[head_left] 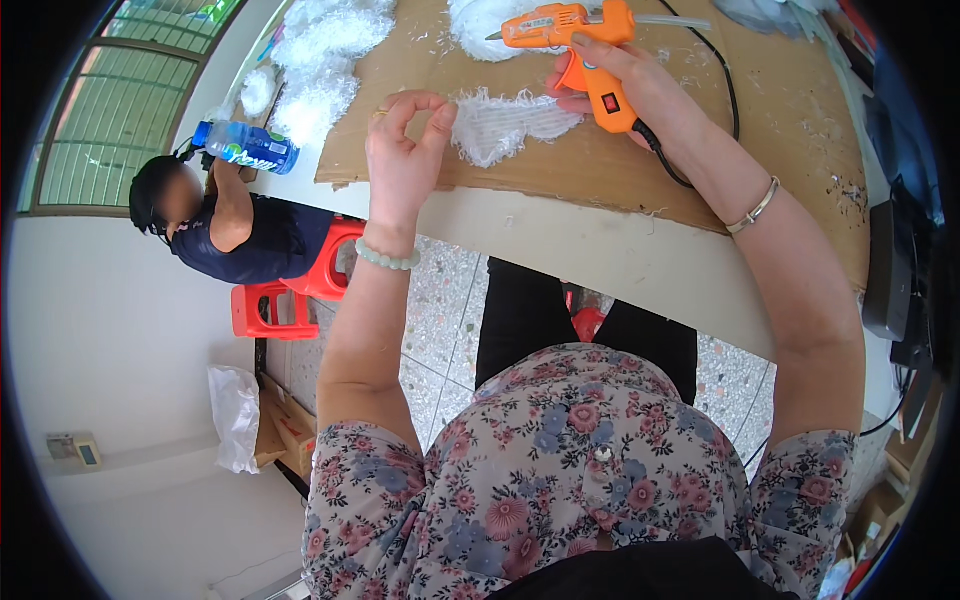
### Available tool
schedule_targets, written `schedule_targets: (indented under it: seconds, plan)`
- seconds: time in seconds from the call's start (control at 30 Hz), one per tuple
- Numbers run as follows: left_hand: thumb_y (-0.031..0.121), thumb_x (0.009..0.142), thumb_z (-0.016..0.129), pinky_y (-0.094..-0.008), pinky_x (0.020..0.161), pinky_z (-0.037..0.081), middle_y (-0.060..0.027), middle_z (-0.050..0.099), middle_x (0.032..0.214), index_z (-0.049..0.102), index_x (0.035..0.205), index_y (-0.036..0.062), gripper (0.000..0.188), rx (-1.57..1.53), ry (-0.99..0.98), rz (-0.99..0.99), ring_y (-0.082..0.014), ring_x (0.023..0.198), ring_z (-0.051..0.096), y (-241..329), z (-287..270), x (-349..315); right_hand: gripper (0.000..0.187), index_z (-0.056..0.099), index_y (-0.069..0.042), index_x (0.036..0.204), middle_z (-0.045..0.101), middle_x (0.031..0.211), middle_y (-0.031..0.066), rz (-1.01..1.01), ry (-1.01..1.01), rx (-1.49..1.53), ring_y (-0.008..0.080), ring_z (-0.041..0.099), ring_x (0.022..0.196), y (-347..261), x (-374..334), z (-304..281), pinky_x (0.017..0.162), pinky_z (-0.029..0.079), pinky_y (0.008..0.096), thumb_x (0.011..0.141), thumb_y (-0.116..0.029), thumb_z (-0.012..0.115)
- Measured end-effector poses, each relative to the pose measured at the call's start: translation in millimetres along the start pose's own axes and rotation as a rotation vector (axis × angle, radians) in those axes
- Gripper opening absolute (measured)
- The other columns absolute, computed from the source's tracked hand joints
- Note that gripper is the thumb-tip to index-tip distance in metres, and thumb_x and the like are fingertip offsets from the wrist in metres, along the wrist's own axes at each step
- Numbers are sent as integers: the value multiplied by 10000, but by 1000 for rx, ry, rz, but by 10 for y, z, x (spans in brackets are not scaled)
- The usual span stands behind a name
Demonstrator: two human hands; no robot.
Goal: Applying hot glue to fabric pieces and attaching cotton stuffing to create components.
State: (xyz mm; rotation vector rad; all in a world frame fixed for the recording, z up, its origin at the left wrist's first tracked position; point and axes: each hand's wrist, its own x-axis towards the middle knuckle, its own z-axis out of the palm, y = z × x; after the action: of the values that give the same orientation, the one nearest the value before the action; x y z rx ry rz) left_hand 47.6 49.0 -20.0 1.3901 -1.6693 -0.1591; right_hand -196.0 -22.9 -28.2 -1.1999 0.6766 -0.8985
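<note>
My right hand (645, 85) grips an orange glue gun (608, 95) by its handle. The nozzle points left, and a clear glue stick (672, 20) sticks out behind. Below the gun lies a piece of white, ribbed fabric with fuzzy fringed edges (505, 125). Some right fingers are hidden behind the handle, close to the fabric's right end. At the fabric's left end, my left hand (408, 135) has its thumb and forefinger pressed together. What is in that pinch, if anything, is too small to tell.
Brown cardboard (800, 120) covers much of the white table (600, 245). White fluffy heaps (330, 55) and a blue-capped bottle (245, 147) stand at left. The gun's black cord (735, 90) loops at right. Another person (250, 235) sits beyond the left edge by red stools (275, 310).
</note>
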Motion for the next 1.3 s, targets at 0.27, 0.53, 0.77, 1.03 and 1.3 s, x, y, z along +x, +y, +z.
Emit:
schedule_targets:
  seconds: [0.27, 0.53, 0.77, 1.03, 1.3]
  plan:
    - [128, 607, 806, -386, 841, 417, -84, 601, 791, 578, 793, 58, 303, 357, -95, 243, -276, 879, 558, 162, -4, -297, 418, 554, -25, 1061, 637, 984, 104, 11, 30, -40, 203, 646, 922, -45, -77, 9, 663, 510, 211, 923, -414, 485]
    - [146, 653, 775, -379, 839, 410, -78, 558, 646, 566, 772, 61, 255, 328, -147, 213, -284, 763, 560, 154, 136, -148, 418, 573, -51, 1028, 652, 969, 75, 17, 67, -63, 188, 650, 943, -88, -126, 78, 518, 443, 172, 926, -441, 462]
    - [153, 667, 769, -382, 841, 411, -94, 607, 804, 600, 749, 55, 212, 171, 22, 168, -289, 864, 555, 42, 95, 39, 417, 563, -39, 1056, 647, 968, 81, 22, 71, -35, 195, 652, 925, -77, -99, 87, 595, 481, 184, 923, -426, 482]
    - [148, 667, 759, -388, 854, 404, -77, 630, 821, 613, 729, 52, 186, 315, -153, 321, -276, 887, 565, 142, 251, -18, 414, 549, -11, 1081, 632, 967, 100, 0, 39, 12, 206, 649, 902, -57, -77, 70, 713, 524, 231, 914, -388, 522]
    - [118, 682, 738, -387, 865, 394, -53, 632, 780, 631, 701, 56, 125, 254, 42, 324, -254, 833, 575, 155, 168, 17, 418, 548, -8, 1076, 626, 961, 97, -14, 48, 11, 202, 649, 890, -24, -63, 53, 738, 523, 235, 915, -393, 519]
